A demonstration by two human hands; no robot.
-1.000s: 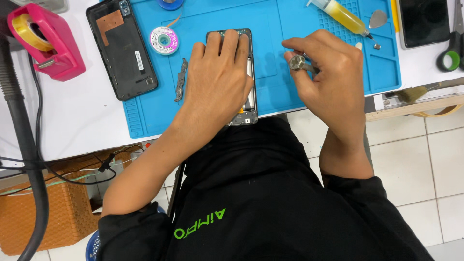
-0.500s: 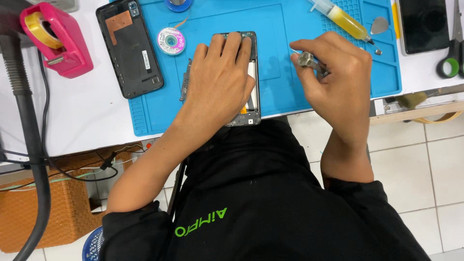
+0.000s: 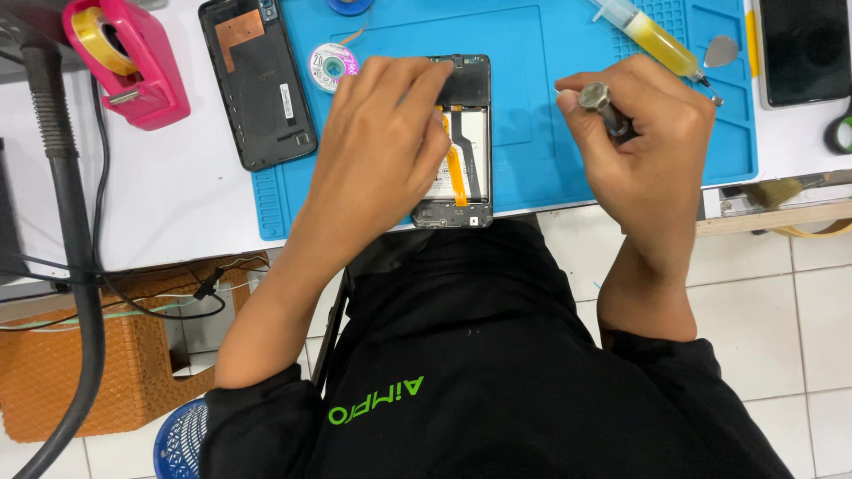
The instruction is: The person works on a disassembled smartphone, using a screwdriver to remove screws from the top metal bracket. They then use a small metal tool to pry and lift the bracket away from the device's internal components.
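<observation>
The mat [image 3: 550, 106] is bright blue, and pretty much everything sits on or around it. On it, the opened phone [image 3: 463, 151] is black inside with an orange ribbon strip. Just off the mat's left edge there's a black back cover [image 3: 257, 84] with a copper patch, further left a hot pink tape dispenser [image 3: 133, 62] with yellow tape. The syringe [image 3: 652, 40] at the mat's top right holds yellowish stuff.

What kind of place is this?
Likely a phone repair bench: an opened phone lies on a blue work mat, beside a removed back cover and a syringe.
</observation>
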